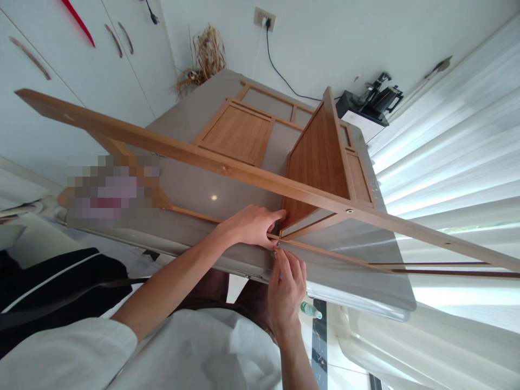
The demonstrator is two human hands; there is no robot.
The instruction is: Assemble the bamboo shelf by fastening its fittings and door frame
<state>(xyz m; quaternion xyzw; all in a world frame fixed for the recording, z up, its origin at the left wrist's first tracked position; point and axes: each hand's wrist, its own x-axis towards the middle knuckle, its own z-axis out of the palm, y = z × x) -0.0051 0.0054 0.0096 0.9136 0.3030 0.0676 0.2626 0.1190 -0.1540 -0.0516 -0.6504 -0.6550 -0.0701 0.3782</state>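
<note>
Wooden panel (317, 154) stands just beyond the left hand (255, 225), which grips the rail (325, 251); beside it, the right hand (288, 276) pinches a small piece (277, 245), kind unclear, that could drop if the rail shifts.

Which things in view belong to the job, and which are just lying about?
Job:
thin rail at left hand and right hand
upright panel
long rail
flat panel, probably

Lying about, seemingly:
bottle
pot
dried stalks
</note>
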